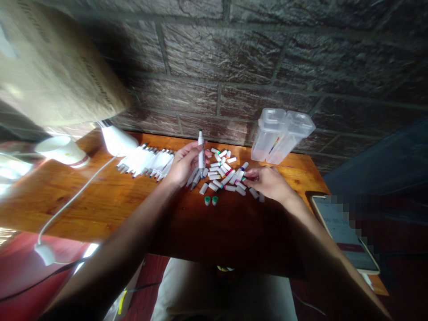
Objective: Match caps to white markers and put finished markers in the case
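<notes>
The left hand is closed around a slim white marker pen with a dark green upper tip, its long axis near upright. The right hand is narrowed, fingertips at a short white cylindrical cap with a green end; whether it grips that cap or only touches it, I cannot tell.

The relation that matters is between these two: the cap lies off to the right of the left hand and lower than the marker's tip, directly at the right hand's fingertips, so the right hand is much the nearer. Between the hands spreads a loose heap of white caps with coloured ends, their axes pointing every way. Nearer the body than the heap, two green-topped white caps stand upright side by side on the brown wooden surface. To the left of the left hand lies a row of white marker pens; beyond the right hand stands a clear plastic case.

The left hand partly covers a few markers under it. The held marker's lower end is hard to separate from those behind, its print is blurred, and the right hand's far fingers are hidden.
</notes>
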The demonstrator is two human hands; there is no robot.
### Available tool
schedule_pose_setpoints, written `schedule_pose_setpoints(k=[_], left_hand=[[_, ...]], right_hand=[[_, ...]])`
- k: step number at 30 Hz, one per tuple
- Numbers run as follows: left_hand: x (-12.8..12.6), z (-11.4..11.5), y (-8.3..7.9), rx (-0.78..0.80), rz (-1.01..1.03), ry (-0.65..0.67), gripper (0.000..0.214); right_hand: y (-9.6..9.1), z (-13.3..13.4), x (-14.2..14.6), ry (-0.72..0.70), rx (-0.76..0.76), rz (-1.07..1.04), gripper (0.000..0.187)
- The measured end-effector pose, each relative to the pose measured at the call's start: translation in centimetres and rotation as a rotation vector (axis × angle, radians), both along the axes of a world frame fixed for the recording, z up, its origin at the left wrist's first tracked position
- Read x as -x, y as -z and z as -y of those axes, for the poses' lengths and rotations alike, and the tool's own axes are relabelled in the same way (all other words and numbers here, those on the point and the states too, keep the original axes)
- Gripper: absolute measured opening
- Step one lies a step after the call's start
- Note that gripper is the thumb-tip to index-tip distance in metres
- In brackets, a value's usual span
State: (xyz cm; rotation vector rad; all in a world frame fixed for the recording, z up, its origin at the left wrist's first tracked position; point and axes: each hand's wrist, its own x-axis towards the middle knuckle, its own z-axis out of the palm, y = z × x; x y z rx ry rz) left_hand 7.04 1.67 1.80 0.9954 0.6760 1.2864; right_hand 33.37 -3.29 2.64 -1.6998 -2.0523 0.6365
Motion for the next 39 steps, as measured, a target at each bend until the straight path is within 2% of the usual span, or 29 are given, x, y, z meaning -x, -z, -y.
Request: schedule_pose_setpoints(k=[3,8,13,20,29,33,39], left_hand=[[-0.1,0.2,-0.1,-0.001,0.004,0.017,0.031],[-0.1,0.3,-0.2,-0.012,-0.004,0.032,0.031],[-0.1,0.3,-0.2,-0.013,-0.01,0.032,0.031],[-0.1,0.3,-0.1,-0.017,-0.024,0.027,0.029],[-0.1,0.2,0.2,-0.018,-0.028,0.02,0.029],[-0.1,0.1,0.3,-0.02,-0.022,0.017,0.029],[-0.1,0.2,0.2,-0.013,-0.009,0.021,0.027]], right_hand=[[-0.8,0.3,-0.3,-0.062,0.034,-0.179,0.019],[-2.0,1.3,0.8,-0.196,0.104,-0.467,0.04],[-2.8,2.4,2.2,-0.253,0.104,-0.535,0.034],[-3.6,2.8,2.5,-0.299,0.132,-0.529,0.031],[-2.8,2.6,2.6,-0.359,0.178,-0.496,0.033],[-1.2,2.1,3.1,-0.413,0.191,-0.443,0.029],[0.8,2.3,4.4,-0.369,0.166,-0.276,0.025]])
